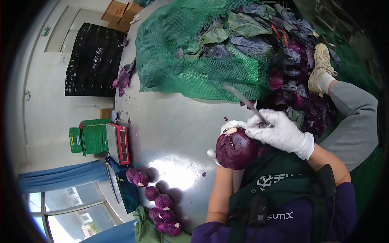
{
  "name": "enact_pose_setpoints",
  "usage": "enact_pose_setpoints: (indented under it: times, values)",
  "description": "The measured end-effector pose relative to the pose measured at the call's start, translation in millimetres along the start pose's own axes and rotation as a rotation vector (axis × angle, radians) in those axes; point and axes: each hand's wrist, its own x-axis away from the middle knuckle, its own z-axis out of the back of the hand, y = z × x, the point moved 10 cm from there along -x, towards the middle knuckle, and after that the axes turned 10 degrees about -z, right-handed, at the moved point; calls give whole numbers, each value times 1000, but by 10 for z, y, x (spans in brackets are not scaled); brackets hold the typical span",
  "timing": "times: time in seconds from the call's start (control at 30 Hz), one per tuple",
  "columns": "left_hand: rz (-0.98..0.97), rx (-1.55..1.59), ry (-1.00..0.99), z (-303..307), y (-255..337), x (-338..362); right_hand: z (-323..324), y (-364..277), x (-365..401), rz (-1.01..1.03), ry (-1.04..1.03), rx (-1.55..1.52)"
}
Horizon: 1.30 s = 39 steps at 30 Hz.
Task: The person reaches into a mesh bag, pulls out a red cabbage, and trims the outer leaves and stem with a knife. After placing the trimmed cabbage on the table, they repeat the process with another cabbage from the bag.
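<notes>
My left hand [211, 154], in a white glove, cups a round red cabbage [237, 150] from beneath and behind. The cabbage is held in front of my dark green apron, with its pale cut stem [231, 131] at the top. Also gloved in white, my right hand [275, 128] is closed around the handle of a knife [242, 97]. The blade points up and away to the left, clear of the cabbage, and most of the handle is hidden in my fist. Right hand and cabbage overlap at the cabbage's upper right side.
Green netting [174, 77] and a heap of loose outer leaves [249, 38] cover the far side of the metal table [158, 117]. Several trimmed red cabbages [163, 201] sit at the left edge, near a red scale [117, 143]. A leg in grey trousers [350, 117] is at right.
</notes>
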Motion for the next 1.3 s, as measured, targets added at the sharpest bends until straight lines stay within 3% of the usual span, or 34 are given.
enact_pose_setpoints:
  times: [0.07,0.2,0.23,0.4,0.47,0.5,0.53,0.63,0.67,0.73,0.87,0.9,0.93,0.97,1.0,1.03,1.1,1.13,1.17,1.2,1.23,1.27,1.3]
  values:
    - [-15,-100,-9,19,51,35,-134,67,18,-87,-76,-49]
    - [36,-267,56,-438,254,-165,-230,83,-30,-69,-28,-12]
    - [49,-294,106,-445,290,-166,-293,132,-21,-179,-82,-170]
    - [-97,41,24,-123,274,64,-554,150,95,-225,-250,-208]
    - [-152,151,38,-263,431,35,-696,151,79,-189,-320,-210]
    - [-191,284,41,-483,524,-43,-723,242,55,-266,-336,-173]
    - [-158,140,49,-359,686,19,-738,213,23,-229,-291,-159]
    - [-255,-26,317,305,1350,445,-608,346,-81,-267,-195,-56]
    - [-339,-245,620,688,1762,773,-539,406,-123,-245,-152,-48]
    - [-425,-872,760,815,2702,1090,-289,612,-178,-329,-57,71]
    - [-540,-1675,1342,1181,4075,2071,75,938,-242,-334,27,65]
    - [-472,-1900,1477,1187,4298,2287,149,1005,-245,-352,55,40]
    - [-250,-2247,1588,1019,4455,2341,203,1062,-234,-375,82,30]
    - [-199,-2345,1576,1021,4559,2452,227,1092,-216,-387,83,9]
    - [191,-2402,1786,610,4500,2322,273,1118,-201,-393,98,-20]
    - [311,-2395,1765,541,4537,2314,305,1167,-204,-408,102,-32]
    - [562,-2678,1652,702,4643,2524,268,1098,-226,-402,97,-47]
    - [667,-2601,1699,723,4672,2587,282,1105,-233,-410,108,-47]
    - [689,-2680,1581,928,4694,2281,418,1134,-210,-393,155,-66]
    - [952,-2402,1894,759,4778,2695,310,1101,-251,-412,120,-106]
    - [1089,-2423,1942,836,4845,2671,343,1022,-266,-399,150,-96]
    - [1052,-2524,1962,941,4954,2620,339,963,-293,-385,166,-83]
    - [818,-2608,1848,937,4974,2241,358,914,-320,-333,201,-51]
